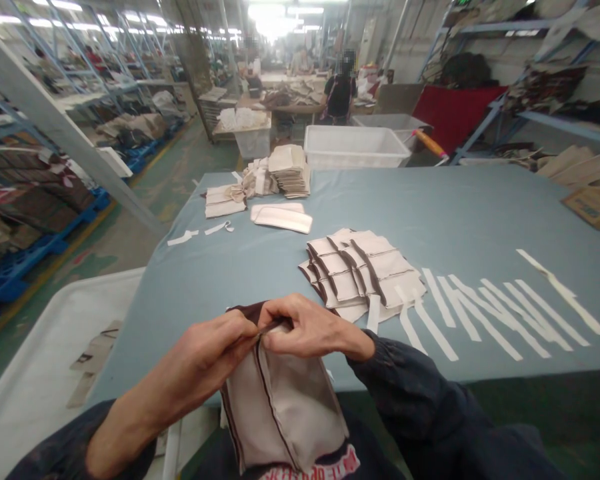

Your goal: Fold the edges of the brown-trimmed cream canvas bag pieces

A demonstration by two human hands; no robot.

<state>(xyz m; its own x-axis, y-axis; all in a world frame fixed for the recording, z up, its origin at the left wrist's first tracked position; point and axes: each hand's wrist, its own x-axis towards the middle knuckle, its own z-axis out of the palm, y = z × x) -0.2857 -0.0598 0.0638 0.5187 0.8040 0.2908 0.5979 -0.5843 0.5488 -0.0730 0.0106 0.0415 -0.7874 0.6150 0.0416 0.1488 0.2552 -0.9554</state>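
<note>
Both my hands pinch the upper edge of a beige fabric piece (300,407) with dark brown seams and edging, held upright at the near table edge. My left hand (205,353) grips it at the central seam, thumb and fingers closed. Just beside it, my right hand (305,327) is closed on the same edge, fingers curled over the brown trim. What lies between the fingertips is hidden. Beyond my right hand is a fanned pile of similar beige pieces with brown edging (350,267). Pale strips (485,313) lie in a row right of that pile.
The table (480,213) also bears a stack of beige pieces (290,167), pale rounded panels (283,218) and a cardboard box (595,207). Past its far edge is a white bin (357,147). A white tub (55,320) stands at the left. A person (341,93) stands farther back.
</note>
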